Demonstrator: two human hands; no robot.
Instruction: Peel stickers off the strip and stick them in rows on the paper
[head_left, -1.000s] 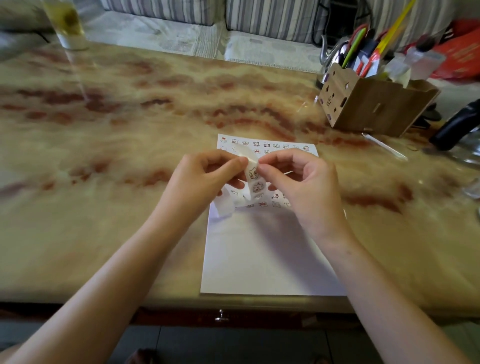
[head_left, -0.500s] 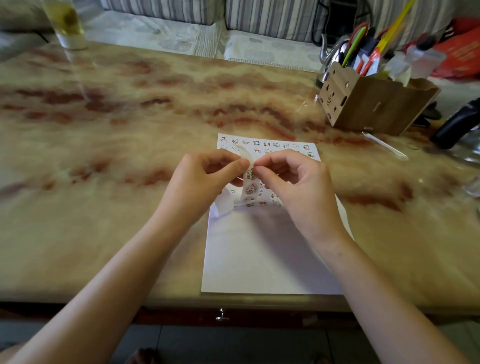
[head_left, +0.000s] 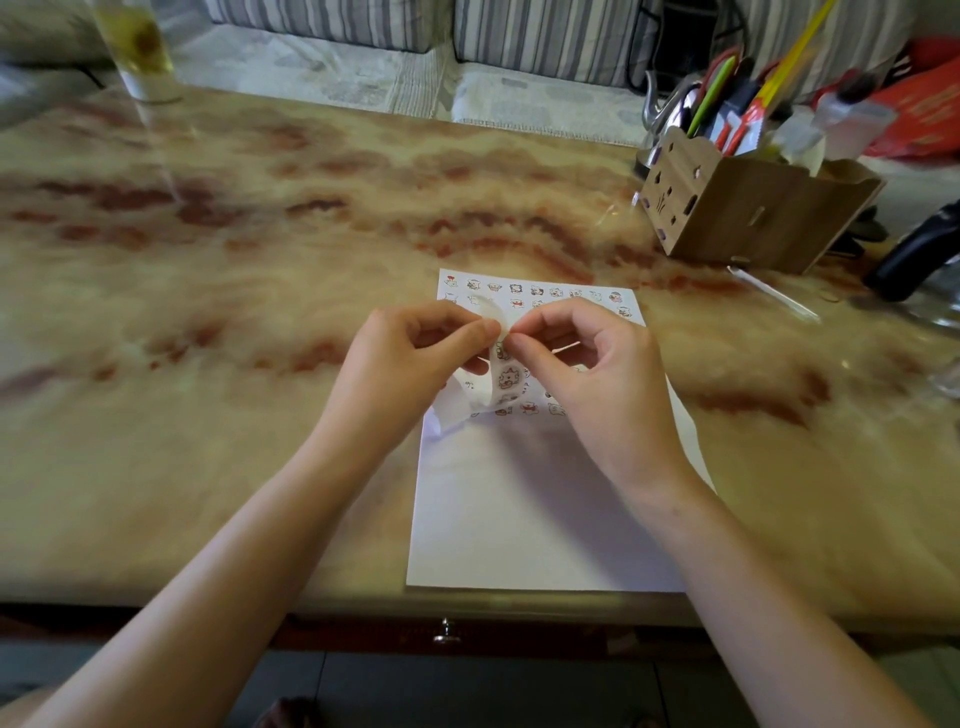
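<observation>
One paper (head_left: 540, 519), lower centre: we note sticker rows across its upper part. Two hands, mid-frame: left hand (head_left: 410, 364) and right hand (head_left: 597, 374) both pinch the strip (head_left: 506, 382) above the paper. One strip: light, limp, curling (probably tears easily). We judge its top edge the best hold.

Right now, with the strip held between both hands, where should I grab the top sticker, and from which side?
Take the top sticker by its upper edge, from the right, where the right hand pinches. The left hand holds the strip bent over there, so that edge likely lifts first.
</observation>
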